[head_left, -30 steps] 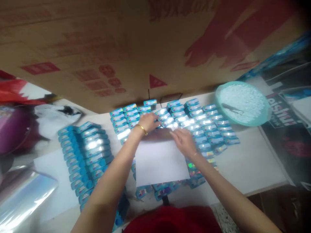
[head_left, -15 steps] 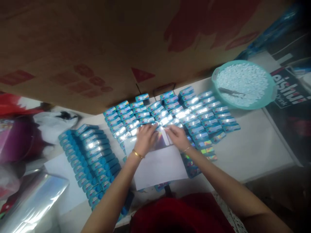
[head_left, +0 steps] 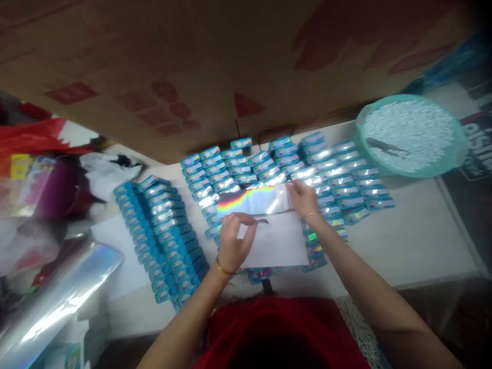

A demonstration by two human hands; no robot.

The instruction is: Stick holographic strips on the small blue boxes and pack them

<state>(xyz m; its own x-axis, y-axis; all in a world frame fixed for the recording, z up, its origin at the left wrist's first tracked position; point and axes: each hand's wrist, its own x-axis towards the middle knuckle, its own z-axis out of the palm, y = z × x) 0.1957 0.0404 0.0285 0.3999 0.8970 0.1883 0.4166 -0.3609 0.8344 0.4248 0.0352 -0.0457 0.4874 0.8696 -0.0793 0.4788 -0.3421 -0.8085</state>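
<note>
- Head view: a shiny strip [head_left: 249, 200] with a rainbow sheen lies across the upper part of a white sheet [head_left: 282, 241], in front of the person.
- The right hand [head_left: 306, 199] grips the strip's right end between thumb and fingers.
- The left hand [head_left: 232, 240], a gold bracelet [head_left: 226, 268] at its wrist, pinches a thin dark sliver [head_left: 263, 221] just over the sheet; blur hides what it is.
- Rows of small blue packs [head_left: 336, 190] spread beyond and around the sheet, some partly covered by it.
- To the left, two long columns of blue packs [head_left: 179, 243] stand close together on the table [head_left: 418, 230].
- A turquoise bowl [head_left: 459, 148] of small white pieces [head_left: 417, 128] sits at the far right, dark tweezers [head_left: 388, 147] lying on them.
- Behind rises a large cardboard box [head_left: 211, 66]; a silvery roll [head_left: 73, 294] lies at lower left.
</note>
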